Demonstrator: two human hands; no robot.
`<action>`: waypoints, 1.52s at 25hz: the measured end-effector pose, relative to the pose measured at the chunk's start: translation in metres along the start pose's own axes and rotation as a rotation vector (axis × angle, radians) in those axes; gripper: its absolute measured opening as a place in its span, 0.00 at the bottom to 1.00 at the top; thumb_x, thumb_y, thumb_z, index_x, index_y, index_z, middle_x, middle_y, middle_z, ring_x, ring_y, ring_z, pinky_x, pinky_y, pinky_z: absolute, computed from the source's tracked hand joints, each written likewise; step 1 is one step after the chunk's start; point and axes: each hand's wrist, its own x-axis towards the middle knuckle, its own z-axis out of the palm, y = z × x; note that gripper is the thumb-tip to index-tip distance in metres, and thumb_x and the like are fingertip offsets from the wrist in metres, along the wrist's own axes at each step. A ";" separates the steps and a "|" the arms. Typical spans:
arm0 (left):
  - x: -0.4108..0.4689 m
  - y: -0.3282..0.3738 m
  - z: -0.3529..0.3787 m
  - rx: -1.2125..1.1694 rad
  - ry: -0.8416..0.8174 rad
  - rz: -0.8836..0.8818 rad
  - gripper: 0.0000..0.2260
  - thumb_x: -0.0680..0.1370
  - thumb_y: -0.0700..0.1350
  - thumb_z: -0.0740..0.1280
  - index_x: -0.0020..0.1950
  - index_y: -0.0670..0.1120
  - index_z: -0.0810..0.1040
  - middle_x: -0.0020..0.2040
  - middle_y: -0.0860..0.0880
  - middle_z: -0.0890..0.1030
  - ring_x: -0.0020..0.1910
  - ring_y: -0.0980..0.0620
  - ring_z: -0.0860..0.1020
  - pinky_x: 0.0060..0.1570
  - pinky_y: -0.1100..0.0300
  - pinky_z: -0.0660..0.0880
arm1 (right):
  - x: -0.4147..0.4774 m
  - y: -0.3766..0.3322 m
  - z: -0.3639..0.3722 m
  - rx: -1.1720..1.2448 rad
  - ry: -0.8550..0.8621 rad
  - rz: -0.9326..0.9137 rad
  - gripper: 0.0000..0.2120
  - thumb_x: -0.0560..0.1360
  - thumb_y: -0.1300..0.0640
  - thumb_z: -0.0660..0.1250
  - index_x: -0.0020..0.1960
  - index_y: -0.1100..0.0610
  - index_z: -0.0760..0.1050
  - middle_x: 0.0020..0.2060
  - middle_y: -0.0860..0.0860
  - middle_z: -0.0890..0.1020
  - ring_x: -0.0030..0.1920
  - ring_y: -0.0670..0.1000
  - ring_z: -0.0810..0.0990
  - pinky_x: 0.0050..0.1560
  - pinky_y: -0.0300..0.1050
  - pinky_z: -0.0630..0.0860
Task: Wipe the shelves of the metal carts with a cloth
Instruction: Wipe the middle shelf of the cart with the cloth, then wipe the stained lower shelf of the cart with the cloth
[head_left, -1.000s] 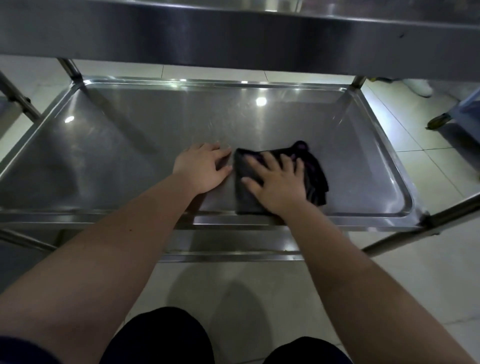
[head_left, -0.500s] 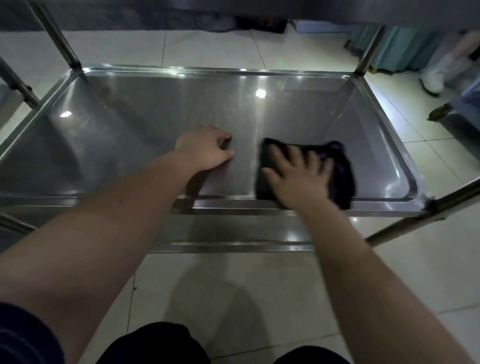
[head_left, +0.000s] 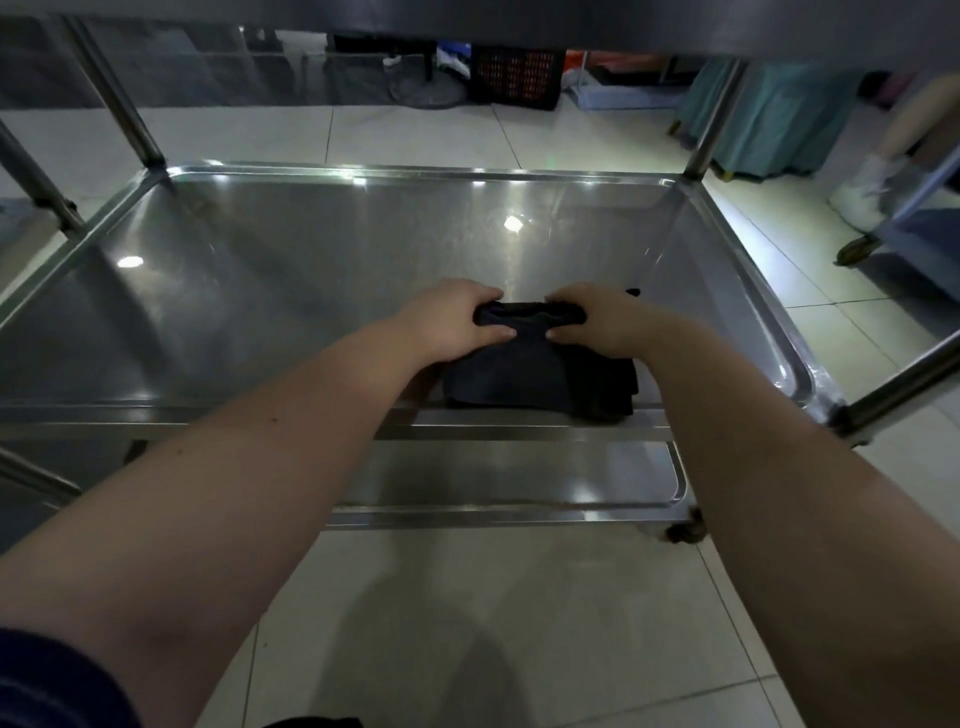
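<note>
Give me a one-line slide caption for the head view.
A left hand and a right hand pinch the far edge of a folded dark cloth resting on a shiny stainless-steel cart shelf.

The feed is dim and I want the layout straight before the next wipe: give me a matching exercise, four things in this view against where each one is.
Things:
1. cloth
2. left hand
3. black crate
4. white shoe

Places:
A. on the floor at the far right of the view
B. on the floor behind the shelf, middle of the view
C. on the shelf, by its near rim
D. gripping the cloth's left end

Pairs: 1-C, 2-D, 3-B, 4-A
</note>
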 end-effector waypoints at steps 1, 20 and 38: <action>0.002 0.003 -0.001 0.053 -0.028 -0.002 0.28 0.76 0.55 0.70 0.73 0.46 0.70 0.69 0.44 0.74 0.67 0.45 0.72 0.65 0.56 0.68 | 0.001 -0.002 -0.001 0.012 0.027 0.002 0.27 0.75 0.44 0.69 0.71 0.48 0.69 0.68 0.50 0.72 0.69 0.57 0.68 0.70 0.61 0.63; -0.166 0.074 0.031 0.218 0.378 0.329 0.13 0.70 0.44 0.71 0.54 0.48 0.83 0.48 0.49 0.82 0.47 0.42 0.76 0.47 0.52 0.64 | -0.194 -0.023 0.061 -0.046 0.568 -0.325 0.12 0.70 0.60 0.70 0.53 0.60 0.81 0.45 0.54 0.81 0.48 0.62 0.77 0.48 0.61 0.71; -0.069 -0.041 0.266 -0.269 0.040 0.157 0.11 0.76 0.40 0.70 0.59 0.46 0.79 0.50 0.55 0.80 0.49 0.60 0.76 0.49 0.74 0.68 | -0.099 0.122 0.275 0.040 0.397 -0.051 0.15 0.75 0.51 0.70 0.60 0.51 0.77 0.52 0.52 0.81 0.54 0.61 0.73 0.52 0.52 0.61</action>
